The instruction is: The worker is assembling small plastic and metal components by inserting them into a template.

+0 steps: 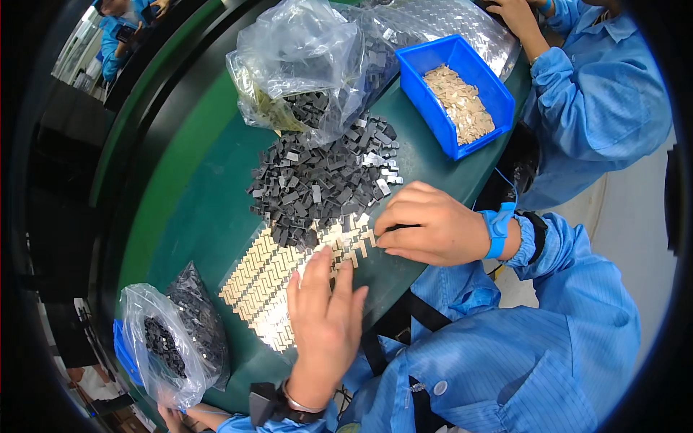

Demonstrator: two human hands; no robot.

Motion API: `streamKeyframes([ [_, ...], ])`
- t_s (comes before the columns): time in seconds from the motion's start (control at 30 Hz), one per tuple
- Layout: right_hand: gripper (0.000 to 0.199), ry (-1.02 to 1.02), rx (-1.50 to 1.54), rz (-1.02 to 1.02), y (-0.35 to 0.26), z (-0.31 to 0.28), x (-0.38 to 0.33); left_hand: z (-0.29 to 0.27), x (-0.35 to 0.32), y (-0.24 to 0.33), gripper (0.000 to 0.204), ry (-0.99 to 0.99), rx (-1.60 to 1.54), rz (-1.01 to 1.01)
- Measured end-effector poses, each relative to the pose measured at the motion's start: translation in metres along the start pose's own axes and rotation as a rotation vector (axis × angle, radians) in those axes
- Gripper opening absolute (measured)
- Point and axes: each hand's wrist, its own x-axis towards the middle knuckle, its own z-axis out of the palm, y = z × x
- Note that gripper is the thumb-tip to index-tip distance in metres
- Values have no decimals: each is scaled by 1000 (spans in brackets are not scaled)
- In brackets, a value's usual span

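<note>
My left hand [325, 321] lies with its fingers spread over a sheet of small cream L-shaped pieces [253, 278], set in close slanting rows. At the sheet's upper right edge is my right hand [426, 225], its thumb and fingertips drawn together. Whatever is between those fingertips is too small or too hidden to tell. Beyond both hands spreads a heap of small black rectangular blocks [317, 180], reaching over the sheet's far edge.
Behind the heap lies a clear plastic bag [299, 65] with more black blocks. A blue bin [451, 144] holds thin beige pieces [462, 105]. Another bag [191, 339] of black parts stands at the left on the green table [180, 224]. A co-worker in blue [599, 108] is at the upper right.
</note>
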Motion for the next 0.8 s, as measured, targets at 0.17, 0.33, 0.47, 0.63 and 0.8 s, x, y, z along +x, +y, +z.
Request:
streamKeyframes([
  [0.17,24,-29,-122,58,-1,12,7,21,0,9,47,-25,-27,-153],
  [0.33,26,0,-177,49,2,16,9,32,2,1,54,-43,18,-175],
  [0.47,24,3,-155,47,3,15,9,28,5,0,52,-41,51,-145],
  [0.63,22,-6,-141,42,6,15,12,29,7,0,48,-18,83,-137],
  [0.8,19,-31,-90,59,6,9,14,30,6,-2,46,-14,78,-127],
])
